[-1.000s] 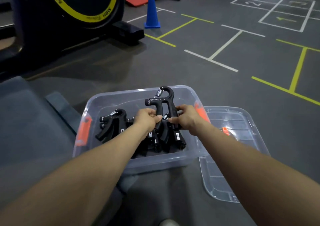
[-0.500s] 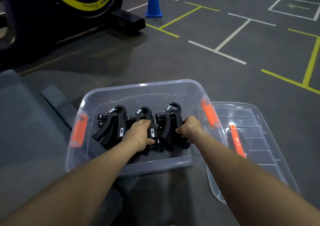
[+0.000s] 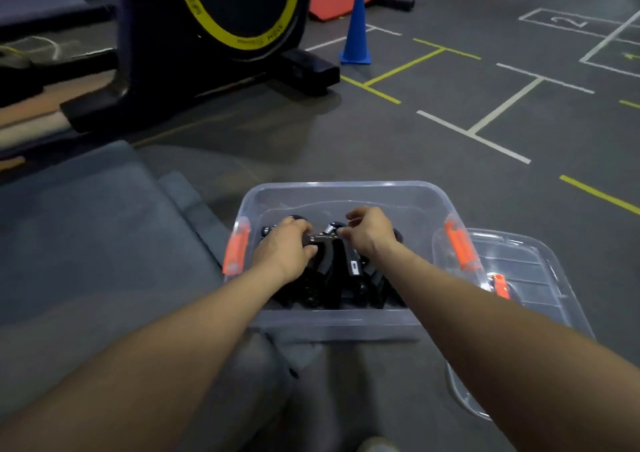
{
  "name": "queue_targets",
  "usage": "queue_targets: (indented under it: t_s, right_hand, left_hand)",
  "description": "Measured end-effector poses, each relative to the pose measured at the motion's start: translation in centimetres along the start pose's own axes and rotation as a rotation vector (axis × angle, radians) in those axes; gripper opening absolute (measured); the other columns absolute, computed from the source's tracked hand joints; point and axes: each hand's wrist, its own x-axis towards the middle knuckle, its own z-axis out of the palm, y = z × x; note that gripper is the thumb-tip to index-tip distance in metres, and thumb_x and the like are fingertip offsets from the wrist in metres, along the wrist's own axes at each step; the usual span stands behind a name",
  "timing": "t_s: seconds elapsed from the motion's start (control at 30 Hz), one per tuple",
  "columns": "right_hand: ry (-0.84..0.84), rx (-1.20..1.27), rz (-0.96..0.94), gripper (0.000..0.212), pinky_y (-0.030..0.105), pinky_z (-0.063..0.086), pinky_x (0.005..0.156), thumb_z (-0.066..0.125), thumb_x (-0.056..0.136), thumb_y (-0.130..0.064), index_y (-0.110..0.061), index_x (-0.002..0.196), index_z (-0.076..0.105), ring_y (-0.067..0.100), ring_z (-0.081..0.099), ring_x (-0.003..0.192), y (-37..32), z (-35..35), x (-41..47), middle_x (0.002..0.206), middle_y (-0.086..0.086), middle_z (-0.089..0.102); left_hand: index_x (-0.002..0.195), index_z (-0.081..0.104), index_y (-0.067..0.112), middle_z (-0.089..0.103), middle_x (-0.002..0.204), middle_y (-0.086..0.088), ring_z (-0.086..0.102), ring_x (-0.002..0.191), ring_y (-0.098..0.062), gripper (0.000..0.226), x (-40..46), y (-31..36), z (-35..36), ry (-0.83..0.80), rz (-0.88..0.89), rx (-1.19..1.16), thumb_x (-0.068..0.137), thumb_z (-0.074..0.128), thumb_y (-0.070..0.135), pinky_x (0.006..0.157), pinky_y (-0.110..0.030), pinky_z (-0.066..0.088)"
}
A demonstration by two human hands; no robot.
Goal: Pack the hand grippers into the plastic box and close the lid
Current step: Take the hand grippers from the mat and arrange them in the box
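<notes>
Fingers [image 3: 294,229] curled on hand grippers [image 3: 332,264] in plastic box [image 3: 346,327], grey gym floor [image 3: 415,146].

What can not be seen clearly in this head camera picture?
- Count of black hand grippers: left hand and right hand cover them.
- Clear plastic lid: the right arm hides its near part.
- Small label on one gripper: blurred, too small.

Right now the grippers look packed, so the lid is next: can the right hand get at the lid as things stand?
Probably yes. The lid lies flat on the floor just right of the plastic box, on the right hand's own side, with nothing on top of it. The hand only has to leave the hand grippers first.
</notes>
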Motion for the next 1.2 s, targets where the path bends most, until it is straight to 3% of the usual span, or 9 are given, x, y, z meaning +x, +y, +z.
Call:
queue_targets:
  t_s: [0.23, 0.37, 0.47, 0.83, 1.07, 1.2]
  right_hand:
    - [-0.229, -0.131, -0.302, 0.046, 0.03, 0.043, 0.1, 0.07, 0.083, -0.014, -0.001, 0.125, 0.057, 0.026, 0.059, 0.115, -11.9, 10.9, -6.6, 0.124, 0.014, 0.063]
    - [-0.345, -0.119, -0.364, 0.04, 0.023, 0.042, 0.075, 0.072, 0.081, -0.012, 0.0, 0.118, 0.06, 0.019, 0.056, 0.087, -17.3, 19.0, -10.5, 0.1, 0.01, 0.062]
    - [-0.437, -0.133, -0.412, 0.039, 0.016, 0.038, 0.058, 0.069, 0.083, -0.011, 0.001, 0.118, 0.058, 0.017, 0.051, 0.085, -19.9, 25.4, -13.5, 0.094, 0.007, 0.054]
    - [-0.702, -0.297, -0.485, 0.041, 0.022, 0.038, 0.071, 0.071, 0.08, -0.013, 0.0, 0.118, 0.06, 0.016, 0.048, 0.087, -21.8, 46.8, -20.9, 0.095, 0.004, 0.051]
    - [-0.717, -0.357, -0.519, 0.045, 0.024, 0.041, 0.081, 0.073, 0.079, -0.018, -0.004, 0.12, 0.059, 0.016, 0.052, 0.09, -22.0, 54.0, -22.4, 0.101, 0.005, 0.059]
    - [-0.674, -0.381, -0.563, 0.04, 0.026, 0.045, 0.09, 0.072, 0.08, -0.019, -0.007, 0.116, 0.063, 0.025, 0.061, 0.11, -21.7, 55.9, -22.6, 0.118, 0.01, 0.066]
  left_hand:
    - [0.123, 0.057, 0.016, 0.055, 0.126, -0.01, 0.055, 0.116, -0.026, 0.037, -7.5, -11.8, -9.3, 0.156, -0.219, -0.072, 0.087, 0.06, 0.026, 0.101, -0.035, 0.043]
    - [0.123, 0.057, 0.014, 0.055, 0.128, -0.011, 0.056, 0.117, -0.027, 0.038, -12.5, -20.2, -13.8, 0.241, -0.36, -0.111, 0.086, 0.062, 0.024, 0.102, -0.035, 0.043]
    - [0.123, 0.057, 0.014, 0.055, 0.128, -0.01, 0.056, 0.118, -0.027, 0.038, -16.3, -26.4, -16.1, 0.278, -0.475, -0.122, 0.086, 0.062, 0.024, 0.102, -0.037, 0.043]
    - [0.126, 0.052, 0.012, 0.047, 0.13, -0.012, 0.05, 0.121, -0.03, 0.04, -26.1, -45.0, -17.1, 0.356, -0.762, -0.09, 0.087, 0.058, 0.022, 0.104, -0.039, 0.041]
    - [0.13, 0.044, 0.008, 0.04, 0.134, -0.014, 0.039, 0.127, -0.033, 0.051, -27.8, -51.9, -15.6, 0.395, -0.882, -0.042, 0.086, 0.061, 0.027, 0.105, -0.044, 0.037]
    - [0.138, 0.035, 0.008, 0.036, 0.142, -0.013, 0.034, 0.132, -0.032, 0.065, -27.4, -54.0, -14.2, 0.44, -0.91, -0.018, 0.085, 0.062, 0.035, 0.109, -0.04, 0.03]
